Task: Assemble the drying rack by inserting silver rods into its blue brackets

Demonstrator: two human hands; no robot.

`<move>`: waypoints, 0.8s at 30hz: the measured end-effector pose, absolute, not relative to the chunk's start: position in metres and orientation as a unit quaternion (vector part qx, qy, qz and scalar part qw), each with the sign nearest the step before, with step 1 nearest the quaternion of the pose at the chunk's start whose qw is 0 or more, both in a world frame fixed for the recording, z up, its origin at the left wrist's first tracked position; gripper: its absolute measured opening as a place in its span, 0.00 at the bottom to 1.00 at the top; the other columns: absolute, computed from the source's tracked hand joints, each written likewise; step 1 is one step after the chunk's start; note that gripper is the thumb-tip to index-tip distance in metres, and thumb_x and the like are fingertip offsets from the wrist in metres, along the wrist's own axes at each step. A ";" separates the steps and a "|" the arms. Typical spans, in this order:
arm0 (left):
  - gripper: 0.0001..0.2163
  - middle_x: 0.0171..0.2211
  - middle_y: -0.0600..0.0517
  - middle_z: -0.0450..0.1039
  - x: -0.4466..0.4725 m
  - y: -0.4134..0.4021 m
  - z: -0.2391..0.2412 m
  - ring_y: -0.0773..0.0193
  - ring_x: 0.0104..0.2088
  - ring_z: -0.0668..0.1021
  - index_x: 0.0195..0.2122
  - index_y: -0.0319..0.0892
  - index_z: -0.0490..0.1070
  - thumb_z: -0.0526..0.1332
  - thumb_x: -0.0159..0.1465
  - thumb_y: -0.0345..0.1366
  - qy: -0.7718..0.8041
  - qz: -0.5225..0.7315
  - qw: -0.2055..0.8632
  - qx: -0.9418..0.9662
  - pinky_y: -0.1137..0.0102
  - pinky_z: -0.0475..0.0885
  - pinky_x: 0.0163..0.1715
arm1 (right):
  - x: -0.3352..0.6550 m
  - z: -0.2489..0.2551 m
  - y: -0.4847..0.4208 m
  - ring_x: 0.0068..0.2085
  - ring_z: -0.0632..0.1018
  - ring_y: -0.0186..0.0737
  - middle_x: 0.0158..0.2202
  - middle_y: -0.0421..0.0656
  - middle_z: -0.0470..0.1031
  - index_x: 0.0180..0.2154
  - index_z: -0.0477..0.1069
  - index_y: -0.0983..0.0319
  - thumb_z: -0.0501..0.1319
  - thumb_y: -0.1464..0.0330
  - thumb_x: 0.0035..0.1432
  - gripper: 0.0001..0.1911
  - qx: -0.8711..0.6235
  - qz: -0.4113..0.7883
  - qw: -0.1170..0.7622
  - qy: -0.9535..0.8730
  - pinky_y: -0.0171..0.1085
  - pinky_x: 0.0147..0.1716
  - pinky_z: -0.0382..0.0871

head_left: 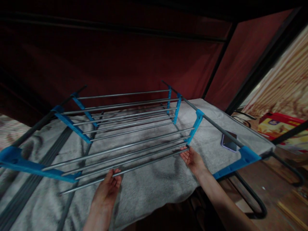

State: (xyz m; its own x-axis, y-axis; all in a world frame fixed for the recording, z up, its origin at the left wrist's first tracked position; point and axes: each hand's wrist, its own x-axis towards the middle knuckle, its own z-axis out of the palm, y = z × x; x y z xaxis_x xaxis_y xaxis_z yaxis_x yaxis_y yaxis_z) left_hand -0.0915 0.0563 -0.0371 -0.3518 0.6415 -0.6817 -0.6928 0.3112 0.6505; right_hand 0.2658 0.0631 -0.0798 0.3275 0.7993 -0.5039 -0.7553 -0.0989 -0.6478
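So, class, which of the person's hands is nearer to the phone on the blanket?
Right. The right hand holds the front rod to the left of the phone; the left hand is on the same rod, farther left.

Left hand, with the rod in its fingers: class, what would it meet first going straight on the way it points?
Beyond the held rod, the left hand would probably meet the rack's next rod first, though depth and height are unclear.

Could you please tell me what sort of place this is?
Probably a sleeping area: a grey blanket is spread out, a dark post stands near its far right corner, and dark red sheeting hangs behind.
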 end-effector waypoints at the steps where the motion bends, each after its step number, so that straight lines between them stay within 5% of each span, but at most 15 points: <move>1: 0.09 0.25 0.53 0.73 -0.094 0.058 -0.036 0.71 0.23 0.76 0.30 0.38 0.70 0.55 0.65 0.22 0.580 0.597 0.554 -0.021 0.79 0.73 0.23 | 0.267 -0.080 0.063 0.30 0.80 0.36 0.31 0.44 0.80 0.33 0.72 0.60 0.55 0.67 0.65 0.11 -0.464 0.578 0.671 -0.020 0.33 0.33 0.78; 13: 0.14 0.32 0.50 0.74 -0.142 0.055 -0.003 0.68 0.34 0.79 0.31 0.42 0.67 0.44 0.68 0.27 0.535 0.739 0.399 -0.085 0.74 0.75 0.36 | 0.288 -0.076 0.062 0.29 0.79 0.36 0.29 0.44 0.79 0.33 0.72 0.60 0.52 0.65 0.66 0.14 -0.460 0.585 0.668 0.021 0.35 0.32 0.77; 24: 0.14 0.32 0.51 0.74 -0.173 0.028 0.003 0.66 0.32 0.79 0.40 0.45 0.67 0.47 0.64 0.22 0.508 0.761 0.396 -0.078 0.72 0.76 0.31 | 0.283 -0.073 0.061 0.28 0.78 0.33 0.28 0.41 0.77 0.33 0.71 0.59 0.52 0.73 0.63 0.11 -0.461 0.575 0.675 0.032 0.33 0.29 0.77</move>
State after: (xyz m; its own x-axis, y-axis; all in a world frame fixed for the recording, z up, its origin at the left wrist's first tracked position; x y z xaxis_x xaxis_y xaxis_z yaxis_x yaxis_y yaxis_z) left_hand -0.1732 0.0282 0.0027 -0.6743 0.5238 -0.5205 -0.6818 -0.1708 0.7114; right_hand 0.2825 0.0615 -0.0728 0.3374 0.7467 -0.5733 -0.8060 -0.0855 -0.5857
